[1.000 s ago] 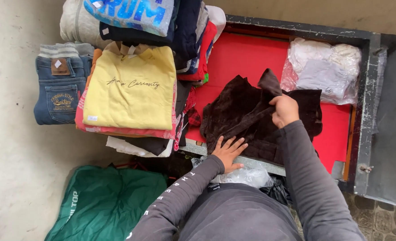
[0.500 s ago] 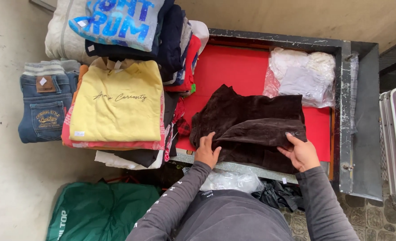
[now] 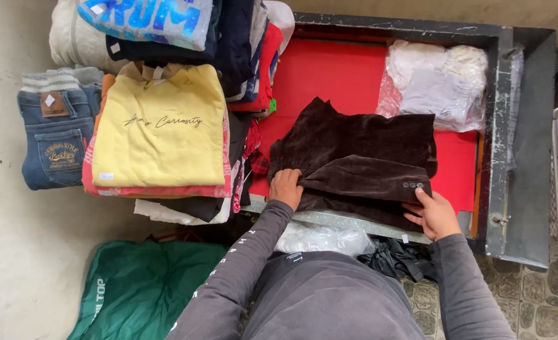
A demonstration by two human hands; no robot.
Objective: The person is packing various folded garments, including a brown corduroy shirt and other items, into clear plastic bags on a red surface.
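A dark brown velvety garment (image 3: pixel 354 148) lies partly folded on the red table top (image 3: pixel 335 79). My left hand (image 3: pixel 286 187) grips its near left edge where a sleeve folds across. My right hand (image 3: pixel 437 214) holds the cuffed end of that sleeve, with small buttons, at the near right. Both arms wear grey long sleeves.
A stack of folded clothes topped by a yellow sweatshirt (image 3: pixel 162 129) stands left of the garment, with folded jeans (image 3: pixel 52 135) further left. A plastic-bagged white bundle (image 3: pixel 439 82) sits at the back right. A green bag (image 3: pixel 143 286) lies on the floor. The table has a dark metal frame (image 3: pixel 499 151).
My right hand brought the sleeve down from above the garment and laid it across the front. My left hand went from flat on the edge to gripping the fold.
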